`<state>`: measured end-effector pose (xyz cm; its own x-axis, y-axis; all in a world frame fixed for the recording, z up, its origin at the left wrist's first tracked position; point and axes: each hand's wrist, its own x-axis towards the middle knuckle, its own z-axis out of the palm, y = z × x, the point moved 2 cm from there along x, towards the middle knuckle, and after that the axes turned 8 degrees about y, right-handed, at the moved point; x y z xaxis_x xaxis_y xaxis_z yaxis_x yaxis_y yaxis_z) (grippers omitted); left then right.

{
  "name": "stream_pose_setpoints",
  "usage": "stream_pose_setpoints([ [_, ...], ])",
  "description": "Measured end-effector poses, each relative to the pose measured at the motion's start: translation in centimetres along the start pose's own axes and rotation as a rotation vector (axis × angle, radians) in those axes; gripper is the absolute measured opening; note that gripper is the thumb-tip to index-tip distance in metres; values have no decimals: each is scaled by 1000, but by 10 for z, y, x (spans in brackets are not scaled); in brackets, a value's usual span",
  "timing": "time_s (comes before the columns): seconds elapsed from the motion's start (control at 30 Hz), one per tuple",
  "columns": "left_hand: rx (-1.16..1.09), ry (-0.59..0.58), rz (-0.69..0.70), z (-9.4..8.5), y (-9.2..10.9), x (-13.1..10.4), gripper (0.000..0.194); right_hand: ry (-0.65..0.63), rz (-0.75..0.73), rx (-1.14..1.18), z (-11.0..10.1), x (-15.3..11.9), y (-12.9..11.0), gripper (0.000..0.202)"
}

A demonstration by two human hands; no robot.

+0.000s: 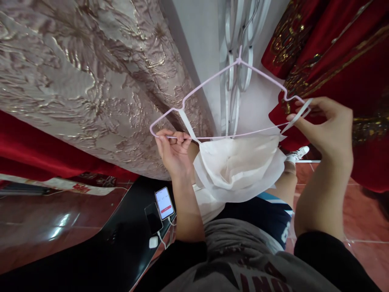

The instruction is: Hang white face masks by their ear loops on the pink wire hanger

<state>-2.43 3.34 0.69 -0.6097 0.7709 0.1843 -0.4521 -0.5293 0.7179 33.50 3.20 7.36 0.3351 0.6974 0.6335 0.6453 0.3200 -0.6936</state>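
A pink clothes hanger (209, 82) hangs in front of me with its hook up among white metal loops. From it a white strapped garment (243, 162) droops over my lap, one strap (189, 125) looped over the hanger's left shoulder. My left hand (174, 148) is closed around the hanger's lower left bar. At the hanger's right end, my right hand (325, 121) pinches the other white strap (299, 117) between thumb and fingers. Whether that strap lies fully over the hanger's end I cannot tell.
Shiny embossed fabric (100, 81) hangs at left, and red gold-trimmed cloth (328, 52) at right. White metal loops (229, 77) run down the wall between them. A black bench (121, 239) at lower left bears two phones (164, 202) with cables and a small white case (153, 242).
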Motion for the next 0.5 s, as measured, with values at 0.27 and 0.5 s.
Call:
stream_pose_setpoints([
  [0.27,-43,1,-16,2,-4,-2,42,-5,-108,-64,-2,8,-15,30],
  [0.5,-35,-45,-56,-3,-1,-1,44,125,-575,48,8,-9,-63,26],
])
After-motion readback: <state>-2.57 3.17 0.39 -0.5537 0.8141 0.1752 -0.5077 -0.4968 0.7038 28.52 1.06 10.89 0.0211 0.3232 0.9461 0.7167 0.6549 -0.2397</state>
